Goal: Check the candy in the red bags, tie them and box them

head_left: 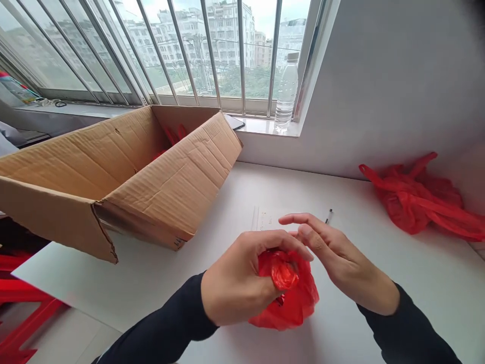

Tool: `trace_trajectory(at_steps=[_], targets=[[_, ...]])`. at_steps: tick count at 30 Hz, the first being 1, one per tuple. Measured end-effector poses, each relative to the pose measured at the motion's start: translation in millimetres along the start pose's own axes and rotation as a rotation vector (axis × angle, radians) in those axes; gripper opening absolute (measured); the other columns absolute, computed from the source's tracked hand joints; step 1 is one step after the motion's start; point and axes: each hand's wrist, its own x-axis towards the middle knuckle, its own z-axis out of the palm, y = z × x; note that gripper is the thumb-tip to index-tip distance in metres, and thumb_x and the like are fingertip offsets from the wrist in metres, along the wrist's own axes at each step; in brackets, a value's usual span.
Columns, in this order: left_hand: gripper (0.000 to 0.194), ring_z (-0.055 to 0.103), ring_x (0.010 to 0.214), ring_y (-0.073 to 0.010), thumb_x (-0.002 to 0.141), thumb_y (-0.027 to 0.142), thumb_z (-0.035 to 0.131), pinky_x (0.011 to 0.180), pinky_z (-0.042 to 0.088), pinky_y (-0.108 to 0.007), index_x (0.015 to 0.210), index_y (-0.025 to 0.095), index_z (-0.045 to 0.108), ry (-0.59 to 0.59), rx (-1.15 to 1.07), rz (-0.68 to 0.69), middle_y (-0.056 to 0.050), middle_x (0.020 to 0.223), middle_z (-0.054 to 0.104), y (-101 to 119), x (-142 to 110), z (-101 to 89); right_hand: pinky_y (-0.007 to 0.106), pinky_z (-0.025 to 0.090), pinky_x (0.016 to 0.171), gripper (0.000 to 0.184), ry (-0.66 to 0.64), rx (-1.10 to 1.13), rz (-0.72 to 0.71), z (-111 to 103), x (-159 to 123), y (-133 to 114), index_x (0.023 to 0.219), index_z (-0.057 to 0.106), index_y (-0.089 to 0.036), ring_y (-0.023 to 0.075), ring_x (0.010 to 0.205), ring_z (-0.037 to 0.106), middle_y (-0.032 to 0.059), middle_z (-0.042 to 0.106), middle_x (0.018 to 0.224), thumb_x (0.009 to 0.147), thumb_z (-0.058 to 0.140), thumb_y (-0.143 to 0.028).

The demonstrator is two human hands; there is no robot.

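Note:
A red plastic bag with a bulging body is in front of me, low over the white table. My left hand is closed around its gathered neck, and the bunched end pokes out between thumb and fingers. To the right of the neck, my right hand is open with its fingers stretched out toward the left fingertips. Nothing shows in its grasp. What the bag contains is hidden, and whether its underside touches the table I cannot tell.
An open cardboard box with red plastic inside stands at the left. Another red bag lies by the wall at right. A pen lies beyond my right hand. A clear bottle stands on the sill; a red stool is lower left.

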Motion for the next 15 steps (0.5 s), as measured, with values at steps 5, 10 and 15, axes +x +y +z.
trace_trajectory(at_steps=[5,10,15], targets=[[0.063,0.062,0.08,-0.0116,0.066,-0.014,0.04,0.073,0.052,-0.023,0.112,0.018,0.068,0.289,0.505,0.405,-0.002,0.097,0.07,-23.2,1.2,-0.9,0.029,0.043,0.063,0.035,-0.172,0.063,0.04,2.8,10.7,8.8,0.129,0.054,-0.024,0.0151,0.065,0.046,-0.003,0.049,0.072,0.105,0.04,-0.045],[0.054,0.064,0.09,-0.0136,0.083,-0.011,0.043,0.075,0.055,-0.026,0.119,0.021,0.067,0.403,0.636,0.51,-0.007,0.107,0.064,-39.5,1.0,-1.3,0.027,0.039,0.06,0.024,-0.318,0.193,0.006,3.8,16.0,16.6,0.112,0.059,-0.021,0.0131,0.065,0.043,-0.0033,0.047,0.074,0.104,0.045,-0.038],[0.046,0.062,0.102,-0.0158,0.093,-0.001,0.049,0.085,0.055,-0.03,0.132,0.018,0.06,0.398,0.689,0.524,-0.01,0.115,0.064,-44.4,1.8,-5.2,0.029,0.046,0.08,0.02,-0.094,0.115,-0.067,6.3,16.8,12.2,0.102,0.058,-0.023,0.0152,0.087,0.055,0.0005,0.06,0.096,0.104,0.046,-0.038]])
